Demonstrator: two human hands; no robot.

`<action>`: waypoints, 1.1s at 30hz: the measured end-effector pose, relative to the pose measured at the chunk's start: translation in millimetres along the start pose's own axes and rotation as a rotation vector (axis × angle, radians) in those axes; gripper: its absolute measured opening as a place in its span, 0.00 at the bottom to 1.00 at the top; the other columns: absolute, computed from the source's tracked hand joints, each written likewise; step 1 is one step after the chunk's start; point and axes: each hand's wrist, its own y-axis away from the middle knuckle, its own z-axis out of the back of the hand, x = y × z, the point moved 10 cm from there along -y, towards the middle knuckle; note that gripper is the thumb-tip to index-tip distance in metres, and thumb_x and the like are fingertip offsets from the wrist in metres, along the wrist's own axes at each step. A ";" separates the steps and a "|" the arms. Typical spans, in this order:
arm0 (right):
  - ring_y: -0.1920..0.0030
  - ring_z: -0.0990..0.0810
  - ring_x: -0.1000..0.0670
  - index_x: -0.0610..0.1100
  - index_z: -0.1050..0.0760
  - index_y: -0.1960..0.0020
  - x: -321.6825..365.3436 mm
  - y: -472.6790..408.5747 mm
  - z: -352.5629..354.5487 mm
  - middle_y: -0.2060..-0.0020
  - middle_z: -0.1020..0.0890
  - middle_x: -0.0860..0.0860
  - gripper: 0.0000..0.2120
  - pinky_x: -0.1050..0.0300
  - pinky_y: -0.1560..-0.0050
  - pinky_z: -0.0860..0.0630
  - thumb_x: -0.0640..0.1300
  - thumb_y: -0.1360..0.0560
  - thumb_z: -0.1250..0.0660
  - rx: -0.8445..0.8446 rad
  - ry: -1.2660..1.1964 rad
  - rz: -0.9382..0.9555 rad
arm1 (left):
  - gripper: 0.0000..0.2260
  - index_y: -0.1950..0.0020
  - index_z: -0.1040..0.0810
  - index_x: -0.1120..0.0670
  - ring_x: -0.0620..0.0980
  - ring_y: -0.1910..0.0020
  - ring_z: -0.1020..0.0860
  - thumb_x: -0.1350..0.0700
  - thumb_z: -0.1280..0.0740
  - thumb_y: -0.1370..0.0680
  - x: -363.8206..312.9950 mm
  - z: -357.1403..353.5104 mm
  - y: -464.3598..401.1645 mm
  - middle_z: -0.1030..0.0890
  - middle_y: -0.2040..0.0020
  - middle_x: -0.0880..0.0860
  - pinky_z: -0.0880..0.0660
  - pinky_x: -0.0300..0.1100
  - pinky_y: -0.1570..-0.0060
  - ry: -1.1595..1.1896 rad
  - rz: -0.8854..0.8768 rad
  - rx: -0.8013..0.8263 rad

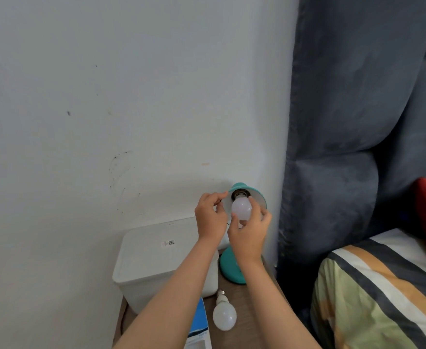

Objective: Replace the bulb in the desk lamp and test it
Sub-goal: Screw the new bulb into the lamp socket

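Head view: bulb at lamp socket, gripped by right hand.
Left hand pinched on shade rim. Cross-threading risked if bulb is tilted; spare bulb could be rolled off table.

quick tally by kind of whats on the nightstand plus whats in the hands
bulbs: 2, one in the right hand at the lamp socket, one lying on the nightstand
lamp: 1
white bin: 1
blue box: 1
total: 5
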 end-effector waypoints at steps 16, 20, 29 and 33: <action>0.60 0.21 0.45 0.40 0.31 0.38 -5.2 -3.1 3.3 0.46 0.28 0.40 0.21 0.59 0.63 0.29 0.45 0.28 0.30 -0.020 0.020 -0.086 | 0.15 0.50 0.18 0.55 0.48 0.57 0.22 0.71 0.38 0.27 2.9 1.3 -0.1 0.23 0.57 0.52 0.31 0.22 0.56 0.007 0.018 0.005; 0.54 0.24 0.48 0.42 0.31 0.37 2.7 -2.0 1.4 0.41 0.31 0.40 0.23 0.56 0.56 0.21 0.40 0.29 0.29 -0.009 0.002 0.000 | 0.15 0.50 0.18 0.55 0.48 0.57 0.22 0.71 0.38 0.27 2.6 1.9 0.3 0.23 0.57 0.52 0.31 0.22 0.56 0.013 0.022 0.000; 0.55 0.20 0.45 0.41 0.30 0.36 -1.2 -2.4 1.0 0.41 0.28 0.40 0.22 0.62 0.60 0.24 0.42 0.28 0.30 -0.024 -0.022 -0.033 | 0.14 0.50 0.18 0.55 0.48 0.57 0.23 0.70 0.37 0.27 3.9 0.4 -0.8 0.22 0.56 0.54 0.30 0.23 0.56 0.009 0.026 0.011; 0.52 0.21 0.45 0.42 0.29 0.36 -1.4 2.0 0.1 0.42 0.28 0.39 0.22 0.57 0.56 0.20 0.38 0.29 0.30 -0.031 -0.032 0.015 | 0.14 0.50 0.18 0.55 0.48 0.58 0.23 0.70 0.37 0.27 4.1 0.6 -0.8 0.22 0.57 0.53 0.30 0.23 0.56 0.000 0.025 0.012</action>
